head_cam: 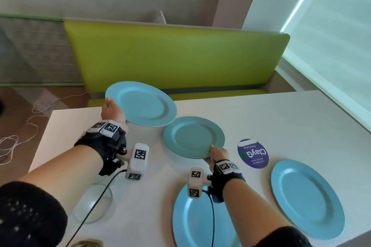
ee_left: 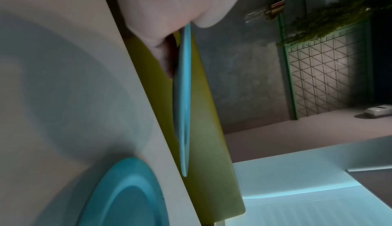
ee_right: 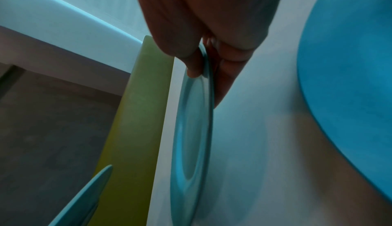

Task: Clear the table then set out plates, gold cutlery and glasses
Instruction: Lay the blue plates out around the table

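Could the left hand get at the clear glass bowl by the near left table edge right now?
Probably not yet. The left hand grips a blue plate held above the table's far side. The glass bowl lies under that forearm with nothing on it, so once the plate is down, the way looks free.

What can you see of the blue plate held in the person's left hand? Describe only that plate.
The left-hand plate is round, plain light blue, with a wide flat rim around a shallow well, smooth and matte. It is empty, lifted off the white table and tilted, above the table's far left part in front of the green bench. The left hand pinches its near-left rim, thumb on top. Nothing else visibly touches it.
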Tool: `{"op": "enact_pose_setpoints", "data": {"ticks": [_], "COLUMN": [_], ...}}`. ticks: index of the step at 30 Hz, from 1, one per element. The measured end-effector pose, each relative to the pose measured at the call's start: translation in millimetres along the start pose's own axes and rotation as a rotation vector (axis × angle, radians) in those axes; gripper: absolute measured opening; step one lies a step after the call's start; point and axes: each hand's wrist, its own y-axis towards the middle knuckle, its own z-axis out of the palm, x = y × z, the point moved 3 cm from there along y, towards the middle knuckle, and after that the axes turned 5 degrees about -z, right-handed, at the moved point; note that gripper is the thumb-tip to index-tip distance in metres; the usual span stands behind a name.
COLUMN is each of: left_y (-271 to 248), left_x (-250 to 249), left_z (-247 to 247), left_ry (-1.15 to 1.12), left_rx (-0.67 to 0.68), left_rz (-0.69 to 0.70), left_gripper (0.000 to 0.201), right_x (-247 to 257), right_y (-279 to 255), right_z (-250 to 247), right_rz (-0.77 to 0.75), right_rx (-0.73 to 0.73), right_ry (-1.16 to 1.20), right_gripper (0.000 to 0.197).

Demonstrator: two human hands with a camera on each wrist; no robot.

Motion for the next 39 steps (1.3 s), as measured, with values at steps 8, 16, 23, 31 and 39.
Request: {"op": "enact_pose_setpoints", "data": {"ticks": [8, 16, 23, 31, 39], "left_y": [-1, 1, -2, -11, -25], "left_x": [5, 6, 8, 14, 23], "left_z": [-3, -3, -1, 13, 43], "left_ry": [0.001, 0.0, -0.014, -0.006, 0.041], "left_rx": [0.034, 0.056, 0.076, 0.121, 0.197], "left_rz": [-0.049, -0.074, -0.098, -0.11, -0.122], "left_gripper": [0.047, 0.045, 0.044, 0.046, 0.047], "right_x": [9, 9, 10, 22, 56], "right_y": [-4, 2, 5, 4, 9], "right_z": [24, 33, 35, 27, 11], "right_rz": [0.12, 0.105, 0.087, 0.095, 0.029], "right_rx": [0.124, 0.163, 0.191, 0.203, 0.213], "right_ry": [-0.023, -0.076, -0.117, -0.206, -0.117], "right_gripper": [0.044, 0.047, 0.042, 0.039, 0.029]}}
